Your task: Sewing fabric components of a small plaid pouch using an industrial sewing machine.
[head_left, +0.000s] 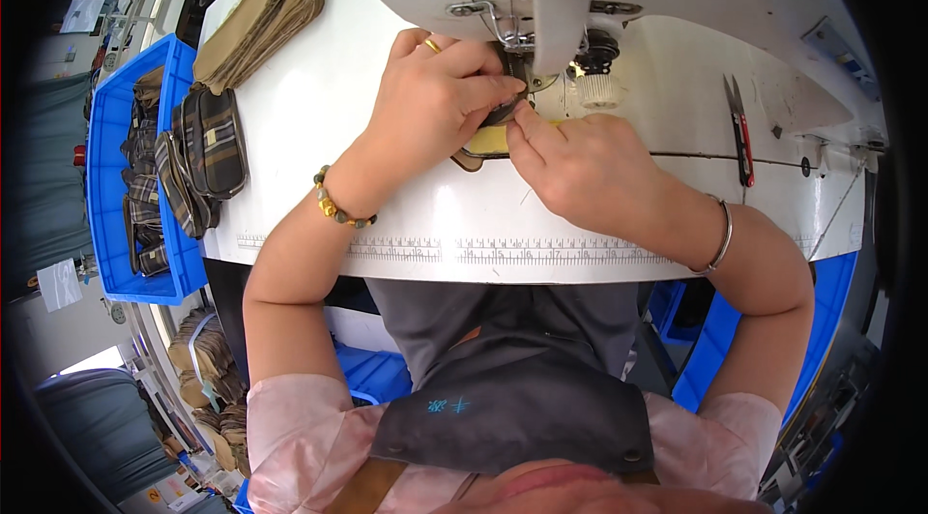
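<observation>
A small fabric piece (488,141), dark with a yellow face and a brown edge, lies at the needle area of a white sewing machine (553,1). My left hand (435,98) is closed on its far left part, thumb and fingertips pinched together close to the presser foot. From the right, my right hand (585,164) pinches the same piece with thumb and index finger. Both sets of fingertips nearly meet beside the foot. My fingers hide much of the piece, and the needle point cannot be made out.
Red-handled thread snips (742,142) lie right on the white table (406,214). At left are a stack of brown fabric pieces (256,26), plaid pouches (213,142) and a blue bin (111,214) holding more pouches. A ruler strip (503,251) runs along the near edge.
</observation>
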`<state>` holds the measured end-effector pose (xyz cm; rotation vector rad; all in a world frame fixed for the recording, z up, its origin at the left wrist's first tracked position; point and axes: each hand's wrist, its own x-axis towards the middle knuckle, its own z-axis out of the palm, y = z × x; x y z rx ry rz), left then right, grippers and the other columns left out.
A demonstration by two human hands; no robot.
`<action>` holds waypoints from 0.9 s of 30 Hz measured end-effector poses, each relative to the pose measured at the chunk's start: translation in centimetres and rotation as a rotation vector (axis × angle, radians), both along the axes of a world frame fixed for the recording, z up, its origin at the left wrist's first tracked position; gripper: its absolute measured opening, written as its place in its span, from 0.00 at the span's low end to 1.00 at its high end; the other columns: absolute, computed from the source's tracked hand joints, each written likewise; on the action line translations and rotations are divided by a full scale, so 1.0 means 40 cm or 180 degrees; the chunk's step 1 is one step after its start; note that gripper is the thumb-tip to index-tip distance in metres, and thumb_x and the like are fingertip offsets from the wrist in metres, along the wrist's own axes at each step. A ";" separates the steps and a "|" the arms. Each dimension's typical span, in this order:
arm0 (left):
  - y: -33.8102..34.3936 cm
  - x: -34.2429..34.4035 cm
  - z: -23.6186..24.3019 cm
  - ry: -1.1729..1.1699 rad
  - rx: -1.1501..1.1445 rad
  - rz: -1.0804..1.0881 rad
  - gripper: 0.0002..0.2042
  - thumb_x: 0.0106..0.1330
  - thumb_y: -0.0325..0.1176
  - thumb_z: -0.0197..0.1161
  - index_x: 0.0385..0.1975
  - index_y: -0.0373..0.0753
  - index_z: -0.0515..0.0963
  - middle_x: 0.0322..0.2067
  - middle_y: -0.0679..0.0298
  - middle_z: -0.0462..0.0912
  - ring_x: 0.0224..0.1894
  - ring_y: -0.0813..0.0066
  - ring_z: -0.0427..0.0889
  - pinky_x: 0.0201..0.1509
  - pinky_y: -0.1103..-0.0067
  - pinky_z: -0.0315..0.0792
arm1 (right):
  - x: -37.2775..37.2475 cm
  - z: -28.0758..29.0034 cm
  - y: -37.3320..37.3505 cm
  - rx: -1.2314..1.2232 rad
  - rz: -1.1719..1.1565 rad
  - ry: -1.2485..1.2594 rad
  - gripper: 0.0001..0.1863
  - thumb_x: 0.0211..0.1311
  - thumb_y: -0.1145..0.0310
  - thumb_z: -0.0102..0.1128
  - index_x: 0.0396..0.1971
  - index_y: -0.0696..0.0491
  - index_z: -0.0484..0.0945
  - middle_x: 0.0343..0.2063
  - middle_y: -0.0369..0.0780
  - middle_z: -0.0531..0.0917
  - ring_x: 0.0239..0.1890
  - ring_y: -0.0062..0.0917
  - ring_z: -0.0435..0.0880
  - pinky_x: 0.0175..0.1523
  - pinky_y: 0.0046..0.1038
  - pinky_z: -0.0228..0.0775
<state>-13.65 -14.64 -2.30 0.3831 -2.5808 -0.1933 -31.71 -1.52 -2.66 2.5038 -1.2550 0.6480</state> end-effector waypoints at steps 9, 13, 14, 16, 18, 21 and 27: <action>0.028 -0.001 0.022 -0.0165 -0.0737 0.0068 0.11 0.47 0.33 0.70 0.32 0.50 0.89 0.30 0.78 0.79 0.35 0.76 0.77 0.46 0.75 0.67 | -0.006 -0.005 0.009 -0.0003 -0.0031 0.0028 0.13 0.47 0.70 0.63 0.33 0.60 0.84 0.38 0.48 0.87 0.22 0.21 0.83 0.25 0.25 0.75; 0.018 -0.002 0.009 0.0007 -0.0050 0.0141 0.11 0.47 0.29 0.71 0.31 0.50 0.89 0.30 0.76 0.80 0.35 0.74 0.77 0.46 0.74 0.68 | -0.005 0.002 0.009 0.0007 0.0048 -0.0076 0.12 0.46 0.70 0.63 0.30 0.61 0.84 0.36 0.52 0.87 0.21 0.24 0.84 0.23 0.26 0.75; 0.017 -0.003 0.009 0.0043 0.0013 0.0105 0.11 0.47 0.28 0.71 0.31 0.49 0.89 0.31 0.76 0.81 0.35 0.73 0.77 0.45 0.73 0.69 | -0.006 0.001 0.010 0.0011 0.0042 -0.0077 0.12 0.46 0.70 0.63 0.30 0.61 0.84 0.36 0.52 0.87 0.21 0.24 0.84 0.23 0.26 0.75; 0.016 -0.003 0.008 0.0072 0.0073 0.0074 0.11 0.47 0.26 0.71 0.30 0.49 0.90 0.31 0.75 0.81 0.35 0.72 0.77 0.45 0.73 0.69 | -0.005 -0.001 0.008 0.0014 0.0077 -0.0095 0.12 0.46 0.70 0.63 0.30 0.61 0.84 0.37 0.53 0.87 0.21 0.24 0.84 0.23 0.26 0.75; 0.018 -0.004 0.004 0.0154 0.0318 0.0062 0.11 0.47 0.26 0.71 0.31 0.49 0.90 0.31 0.75 0.81 0.35 0.72 0.78 0.45 0.73 0.69 | -0.004 -0.003 0.008 0.0019 0.0074 -0.0086 0.12 0.46 0.70 0.63 0.30 0.61 0.84 0.37 0.53 0.87 0.21 0.24 0.84 0.23 0.27 0.75; 0.018 -0.008 0.011 0.0115 0.0246 -0.0008 0.12 0.47 0.25 0.71 0.31 0.49 0.90 0.31 0.75 0.81 0.34 0.72 0.78 0.44 0.74 0.69 | -0.003 0.000 0.009 0.0066 0.0069 -0.0101 0.12 0.47 0.70 0.63 0.30 0.61 0.84 0.36 0.54 0.87 0.22 0.24 0.85 0.24 0.27 0.76; 0.014 -0.005 0.012 -0.0046 0.0285 0.0008 0.13 0.46 0.25 0.71 0.32 0.49 0.90 0.31 0.75 0.82 0.34 0.71 0.78 0.43 0.74 0.68 | 0.001 -0.006 0.005 -0.0018 0.0021 -0.0085 0.10 0.47 0.70 0.63 0.29 0.60 0.83 0.34 0.51 0.86 0.22 0.25 0.84 0.23 0.27 0.76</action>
